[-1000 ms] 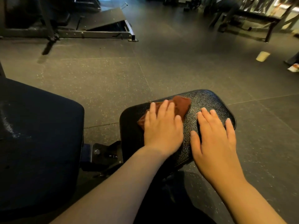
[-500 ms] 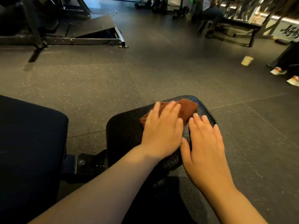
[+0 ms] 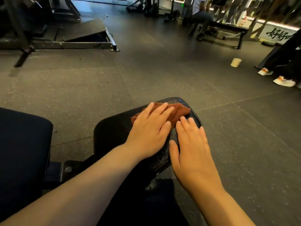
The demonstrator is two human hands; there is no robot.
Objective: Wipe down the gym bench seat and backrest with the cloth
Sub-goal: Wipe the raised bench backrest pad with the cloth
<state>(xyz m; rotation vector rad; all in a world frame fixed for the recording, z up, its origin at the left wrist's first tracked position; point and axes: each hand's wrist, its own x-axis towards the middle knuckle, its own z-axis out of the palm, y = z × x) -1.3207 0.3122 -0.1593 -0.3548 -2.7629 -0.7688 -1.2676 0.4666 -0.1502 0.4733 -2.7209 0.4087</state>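
The left hand [image 3: 149, 129] lies flat with its fingers straight and a little spread, palm down on a brown cloth [image 3: 180, 110], pressing it onto the black, pebbled seat [image 3: 114, 132]. Nothing is curled round or pinched. The cloth is bunched and sticks out past the left fingertips toward the seat's far, rounded end. The right hand [image 3: 191, 147] is also flat and open, fingers straight and close together, and rests on the bare seat just right of the left hand. Its thumb is stretched toward the left hand's little-finger side. Its fingertips reach the cloth's near edge, but whether they touch it cannot be told. Both bare forearms run back from the hands to the bottom of the view. Left of the left forearm is the dark backrest [image 3: 24, 152], joined to the seat by a metal bracket [image 3: 66, 169]. On the speckled floor [image 3: 162, 75], far beyond the right hand, a pale cup [image 3: 236, 62] stands, and to its right are two white shoes [image 3: 284, 81] of a person. On a white wall panel beyond them are black brush-style characters [image 3: 280, 34], cut off by a dark leg and not readable with certainty. Far past the left fingertips a metal frame [image 3: 73, 44] lies on the floor.
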